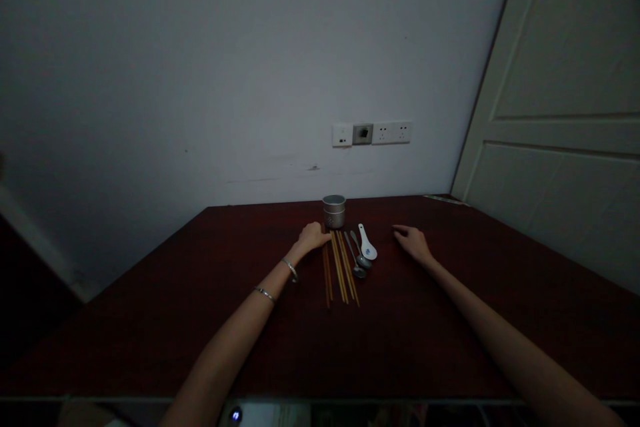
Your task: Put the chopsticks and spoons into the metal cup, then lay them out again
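My left hand (313, 238) rests on the dark red table (200, 320), fingers curled down, touching the far ends of several wooden chopsticks (340, 270) that lie side by side. Just beyond it stands a small metal cup (334, 211). Right of the chopsticks lie two metal spoons (358, 260) and a white ceramic spoon (367, 245). My right hand (413, 240) lies flat on the table, fingers stretched toward the spoons, a little apart from them and holding nothing. Two bracelets circle my left wrist and forearm.
A white wall with a row of sockets (371, 133) rises behind the table's far edge. A pale door (560, 127) stands at the right. The table's near edge runs along the bottom of the view.
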`<action>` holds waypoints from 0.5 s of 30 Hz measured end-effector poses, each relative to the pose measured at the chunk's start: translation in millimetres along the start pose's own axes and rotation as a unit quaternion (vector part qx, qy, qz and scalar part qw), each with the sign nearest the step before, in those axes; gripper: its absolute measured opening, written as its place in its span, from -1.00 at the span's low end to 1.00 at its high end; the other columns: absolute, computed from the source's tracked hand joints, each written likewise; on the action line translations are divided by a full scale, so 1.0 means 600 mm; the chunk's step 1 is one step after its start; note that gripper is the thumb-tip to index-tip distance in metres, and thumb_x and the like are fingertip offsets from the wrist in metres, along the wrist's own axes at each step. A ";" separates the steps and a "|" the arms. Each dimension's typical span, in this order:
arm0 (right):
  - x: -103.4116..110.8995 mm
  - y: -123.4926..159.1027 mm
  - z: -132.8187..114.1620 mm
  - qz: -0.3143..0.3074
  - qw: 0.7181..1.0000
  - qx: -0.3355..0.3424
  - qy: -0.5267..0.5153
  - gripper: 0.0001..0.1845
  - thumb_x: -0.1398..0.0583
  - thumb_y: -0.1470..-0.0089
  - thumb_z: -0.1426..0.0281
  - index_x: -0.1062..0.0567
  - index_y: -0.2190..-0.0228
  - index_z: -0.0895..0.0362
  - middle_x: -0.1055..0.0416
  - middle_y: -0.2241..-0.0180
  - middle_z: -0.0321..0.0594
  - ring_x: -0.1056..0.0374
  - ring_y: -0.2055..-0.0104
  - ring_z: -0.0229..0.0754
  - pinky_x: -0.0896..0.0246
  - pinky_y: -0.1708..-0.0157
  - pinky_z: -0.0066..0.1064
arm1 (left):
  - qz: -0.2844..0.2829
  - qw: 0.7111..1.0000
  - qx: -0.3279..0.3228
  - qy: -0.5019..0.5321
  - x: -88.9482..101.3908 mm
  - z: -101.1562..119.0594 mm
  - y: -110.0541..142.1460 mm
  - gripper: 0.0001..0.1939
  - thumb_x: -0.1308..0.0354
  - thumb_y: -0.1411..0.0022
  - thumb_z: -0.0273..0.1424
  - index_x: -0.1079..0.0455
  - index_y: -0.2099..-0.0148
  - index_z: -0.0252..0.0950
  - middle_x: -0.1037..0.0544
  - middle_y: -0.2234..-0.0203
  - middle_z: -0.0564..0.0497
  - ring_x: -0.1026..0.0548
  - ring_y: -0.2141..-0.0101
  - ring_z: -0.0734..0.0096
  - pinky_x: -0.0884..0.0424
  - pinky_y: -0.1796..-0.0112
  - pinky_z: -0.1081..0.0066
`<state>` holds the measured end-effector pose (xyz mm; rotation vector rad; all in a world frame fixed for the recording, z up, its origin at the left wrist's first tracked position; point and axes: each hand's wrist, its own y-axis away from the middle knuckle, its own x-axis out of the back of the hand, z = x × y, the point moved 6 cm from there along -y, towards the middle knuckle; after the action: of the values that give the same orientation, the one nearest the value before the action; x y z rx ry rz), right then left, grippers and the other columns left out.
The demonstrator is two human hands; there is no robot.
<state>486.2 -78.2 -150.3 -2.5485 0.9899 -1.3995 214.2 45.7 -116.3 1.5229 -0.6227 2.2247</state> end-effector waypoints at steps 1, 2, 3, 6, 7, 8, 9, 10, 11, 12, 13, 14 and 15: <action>0.010 0.000 0.000 0.025 0.999 -0.018 -0.045 -0.61 -0.06 0.02 0.36 -0.45 0.15 0.24 -0.42 0.15 -0.05 -0.33 0.10 -0.07 -0.19 0.08 -0.30 | 0.014 1.000 -0.002 -0.001 0.011 0.003 -0.001 -0.63 -0.05 0.00 -0.18 -0.43 0.38 -0.43 -0.50 0.43 -0.28 -0.48 0.38 0.13 -0.29 0.44 0.41; 0.019 0.001 -0.005 0.043 0.994 -0.030 -0.097 -0.62 -0.09 0.04 0.34 -0.46 0.18 0.25 -0.44 0.18 -0.04 -0.35 0.13 -0.06 -0.22 0.11 -0.29 | 0.028 1.000 -0.005 0.000 0.023 0.007 -0.002 -0.64 -0.05 0.00 -0.20 -0.43 0.38 -0.43 -0.50 0.43 -0.28 -0.48 0.38 0.14 -0.29 0.43 0.41; 0.025 0.002 -0.016 0.050 0.986 -0.034 -0.156 -0.63 -0.11 0.06 0.33 -0.47 0.20 0.26 -0.45 0.20 -0.03 -0.36 0.15 -0.06 -0.24 0.14 -0.29 | 0.042 0.999 -0.008 0.003 0.036 0.012 -0.003 -0.66 -0.06 0.00 -0.22 -0.43 0.38 -0.44 -0.50 0.43 -0.27 -0.48 0.38 0.15 -0.28 0.42 0.41; 0.023 0.010 -0.080 -0.007 0.933 -0.026 -0.360 -0.62 -0.17 0.09 0.34 -0.44 0.21 0.30 -0.47 0.25 0.02 -0.40 0.22 -0.09 -0.32 0.23 -0.32 | 0.083 0.996 -0.019 0.023 0.081 0.038 0.000 -0.70 -0.07 0.00 -0.27 -0.43 0.40 -0.45 -0.49 0.47 -0.25 -0.46 0.39 0.19 -0.26 0.39 0.41; 0.020 0.015 -0.107 -0.029 0.912 -0.027 -0.408 -0.64 -0.18 0.09 0.35 -0.43 0.23 0.31 -0.47 0.26 0.02 -0.41 0.25 -0.11 -0.34 0.26 -0.33 | 0.096 0.994 -0.026 0.032 0.097 0.050 0.003 -0.71 -0.07 0.00 -0.28 -0.43 0.41 -0.45 -0.49 0.48 -0.23 -0.46 0.39 0.22 -0.26 0.39 0.42; 0.017 0.021 -0.133 -0.045 0.894 -0.033 -0.445 -0.66 -0.19 0.09 0.36 -0.44 0.25 0.30 -0.47 0.28 0.03 -0.42 0.27 -0.12 -0.35 0.28 -0.35 | 0.111 0.992 -0.036 0.042 0.111 0.063 0.007 -0.72 -0.07 -0.01 -0.29 -0.43 0.43 -0.45 -0.48 0.51 -0.21 -0.45 0.41 0.25 -0.25 0.39 0.43; 0.013 0.028 -0.160 -0.064 0.880 -0.042 -0.470 -0.69 -0.20 0.09 0.37 -0.45 0.28 0.29 -0.48 0.30 0.02 -0.42 0.29 -0.14 -0.36 0.31 -0.36 | 0.118 0.991 -0.047 0.048 0.124 0.076 0.011 -0.73 -0.06 -0.02 -0.30 -0.43 0.44 -0.44 -0.47 0.53 -0.18 -0.44 0.42 0.28 -0.24 0.39 0.44; 0.009 0.034 -0.184 -0.078 0.867 -0.050 -0.490 -0.73 -0.21 0.10 0.39 -0.46 0.31 0.28 -0.49 0.33 0.00 -0.43 0.31 -0.15 -0.37 0.33 -0.39 | 0.126 0.989 -0.058 0.050 0.135 0.089 0.015 -0.72 -0.05 -0.03 -0.30 -0.43 0.45 -0.44 -0.46 0.56 -0.15 -0.43 0.44 0.32 -0.23 0.40 0.44; 0.005 0.040 -0.207 -0.096 0.854 -0.050 -0.508 -0.74 -0.22 0.11 0.39 -0.46 0.32 0.27 -0.49 0.34 -0.02 -0.43 0.33 -0.17 -0.37 0.34 -0.41 | 0.133 0.988 -0.069 0.047 0.144 0.100 0.021 -0.72 -0.03 -0.04 -0.30 -0.43 0.45 -0.43 -0.46 0.57 -0.12 -0.42 0.45 0.34 -0.23 0.41 0.45; 0.000 0.045 -0.228 -0.114 0.841 -0.051 -0.526 -0.75 -0.23 0.12 0.38 -0.47 0.34 0.25 -0.50 0.36 -0.04 -0.43 0.34 -0.19 -0.37 0.35 -0.42 | 0.140 0.986 -0.079 0.042 0.151 0.111 0.026 -0.72 -0.02 -0.05 -0.30 -0.43 0.46 -0.42 -0.45 0.59 -0.11 -0.41 0.47 0.37 -0.22 0.41 0.45; -0.005 0.050 -0.245 -0.131 0.827 -0.054 -0.544 -0.76 -0.24 0.14 0.38 -0.48 0.35 0.24 -0.50 0.36 -0.07 -0.43 0.35 -0.21 -0.37 0.35 -0.43 | 0.149 0.984 -0.088 0.037 0.156 0.119 0.032 -0.72 -0.01 -0.06 -0.31 -0.42 0.46 -0.41 -0.44 0.59 -0.09 -0.40 0.48 0.39 -0.21 0.42 0.45; -0.011 0.054 -0.259 -0.146 0.814 -0.054 -0.560 -0.77 -0.26 0.15 0.39 -0.49 0.36 0.22 -0.50 0.37 -0.09 -0.43 0.36 -0.22 -0.37 0.34 -0.43 | 0.158 0.982 -0.095 0.033 0.160 0.126 0.037 -0.73 0.00 -0.07 -0.32 -0.42 0.46 -0.41 -0.44 0.60 -0.09 -0.39 0.49 0.40 -0.20 0.43 0.45; -0.016 0.058 -0.270 -0.158 0.804 -0.053 -0.570 -0.77 -0.26 0.17 0.39 -0.49 0.37 0.22 -0.50 0.38 -0.12 -0.42 0.37 -0.23 -0.37 0.34 -0.43 | 0.166 0.981 -0.099 0.030 0.163 0.130 0.042 -0.73 0.00 -0.07 -0.32 -0.42 0.46 -0.40 -0.44 0.60 -0.08 -0.38 0.50 0.41 -0.20 0.43 0.45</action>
<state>339.3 -62.2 -75.0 -2.9020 0.3917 0.3508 227.2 -12.8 -3.6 1.3263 -1.1138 2.3497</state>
